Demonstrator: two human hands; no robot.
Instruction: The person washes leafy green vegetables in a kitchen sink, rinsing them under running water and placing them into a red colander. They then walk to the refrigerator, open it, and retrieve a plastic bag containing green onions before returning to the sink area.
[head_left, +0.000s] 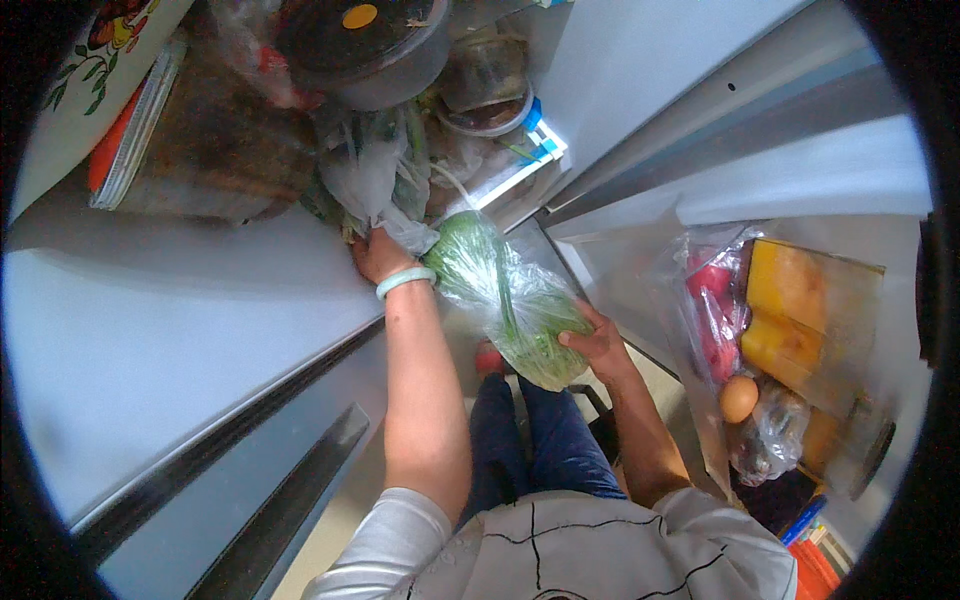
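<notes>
A leafy green vegetable, apparently a cabbage (469, 259), is wrapped in a clear plastic bag at the middle of the view. My right hand (598, 346) grips its lower right end, thumb on top. The other end reaches the fridge shelf, close to my left wrist. My left hand (384, 256), with a pale bangle (406, 280) on the wrist, reaches to the shelf front. It touches a thin whitish plastic bag (367, 169) with greens around it. Most of its fingers are hidden, so its grip is unclear.
Before me, the fridge holds a round lidded tub (375, 64), a smaller clear container (487, 75) and a brownish box-like item (217, 142). The open door (810, 157) stands to my right; its bin holds an egg (739, 398), yellow blocks (787, 285) and bagged red items (712, 315).
</notes>
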